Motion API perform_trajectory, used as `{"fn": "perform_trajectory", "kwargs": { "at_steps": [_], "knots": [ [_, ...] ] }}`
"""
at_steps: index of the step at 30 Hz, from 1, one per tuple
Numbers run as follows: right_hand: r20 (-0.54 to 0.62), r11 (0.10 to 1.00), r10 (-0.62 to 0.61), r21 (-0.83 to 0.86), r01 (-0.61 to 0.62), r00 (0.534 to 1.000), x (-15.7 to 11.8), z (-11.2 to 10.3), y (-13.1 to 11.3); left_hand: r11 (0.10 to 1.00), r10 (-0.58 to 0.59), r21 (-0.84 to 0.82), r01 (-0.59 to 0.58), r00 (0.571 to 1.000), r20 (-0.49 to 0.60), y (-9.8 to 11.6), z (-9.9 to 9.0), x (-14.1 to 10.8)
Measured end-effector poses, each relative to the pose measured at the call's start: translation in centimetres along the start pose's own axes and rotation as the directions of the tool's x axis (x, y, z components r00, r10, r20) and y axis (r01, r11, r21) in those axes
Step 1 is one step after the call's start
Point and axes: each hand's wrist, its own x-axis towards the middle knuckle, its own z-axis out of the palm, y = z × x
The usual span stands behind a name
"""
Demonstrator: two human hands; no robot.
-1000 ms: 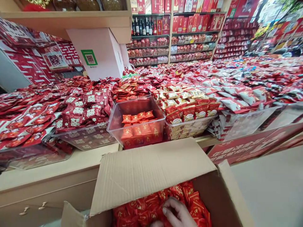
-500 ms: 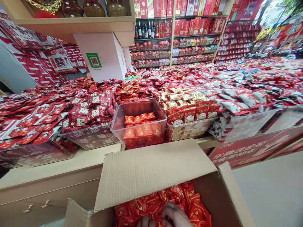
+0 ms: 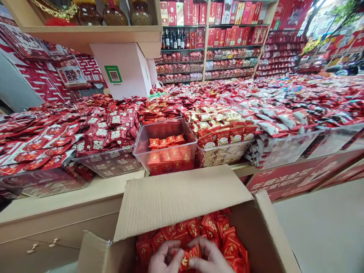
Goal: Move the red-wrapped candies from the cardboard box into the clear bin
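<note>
left hand (image 3: 163, 259): cut off by the bottom edge at 6 o'clock; the wrist does not show.
right hand (image 3: 210, 259): cut off there too; only fingers and knuckles show.
red packets (image 3: 189, 259): partly covered by both hands, so the grip is hard to tell.
cardboard box (image 3: 264, 231): bottom cut off; its flap hides the packets behind.
far shelves (image 3: 227, 38), 12 o'clock: boxes too small to read.
clear bin (image 3: 166, 151): lower packets look blurry through the wall.

Both hands sit at the six o'clock edge of the view, knuckles up and close together. The left hand (image 3: 164, 259) curls its fingers inward toward three o'clock; the right hand (image 3: 212, 258) curls toward nine o'clock, fingertips nearly meeting. Wrists and arms lie out of view.
</note>
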Motion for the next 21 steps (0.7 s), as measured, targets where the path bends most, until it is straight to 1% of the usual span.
{"fn": "perform_trajectory", "kwargs": {
  "at_steps": [1, 3, 6, 10, 13, 15, 19, 21],
  "knots": [
    [-0.026, 0.997, 0.033, 0.076, -0.031, 0.999, -0.1, 0.2, -0.3, 0.989, -0.075, -0.123, 0.077, 0.997, 0.017, 0.6, 0.1, -0.2],
    [-0.06, 0.974, 0.083, 0.214, -0.068, 0.995, -0.2, 0.5, -1.0, 0.968, -0.121, -0.221, 0.121, 0.993, 0.014, 1.4, 0.2, -0.6],
    [-0.077, 0.919, 0.146, 0.381, -0.106, 0.986, -0.2, 0.7, -2.2, 0.922, -0.168, -0.35, 0.167, 0.985, 0.027, 2.0, 0.3, -0.6],
    [-0.09, 0.833, 0.226, 0.534, -0.145, 0.97, -0.3, 1.1, -2.9, 0.869, -0.202, -0.455, 0.193, 0.979, 0.028, 2.3, 0.4, -0.8],
    [-0.1, 0.814, 0.24, 0.562, -0.144, 0.966, -0.5, 1.4, -3.0, 0.855, -0.198, -0.485, 0.187, 0.98, 0.028, 2.4, 0.3, -0.9],
    [-0.11, 0.811, 0.24, 0.569, -0.137, 0.964, -0.5, 1.5, -3.0, 0.874, -0.181, -0.451, 0.18, 0.983, 0.041, 2.4, 0.4, -1.1],
    [-0.197, 0.831, 0.238, 0.549, -0.094, 0.951, -0.7, 1.9, -2.7, 0.974, -0.117, -0.178, 0.138, 0.985, 0.127, 1.9, 0.6, -1.4],
    [-0.222, 0.826, 0.252, 0.557, -0.09, 0.942, -0.8, 2.1, -2.3, 0.985, -0.102, -0.124, 0.124, 0.981, 0.167, 1.5, 0.7, -1.5]
  ]
}}
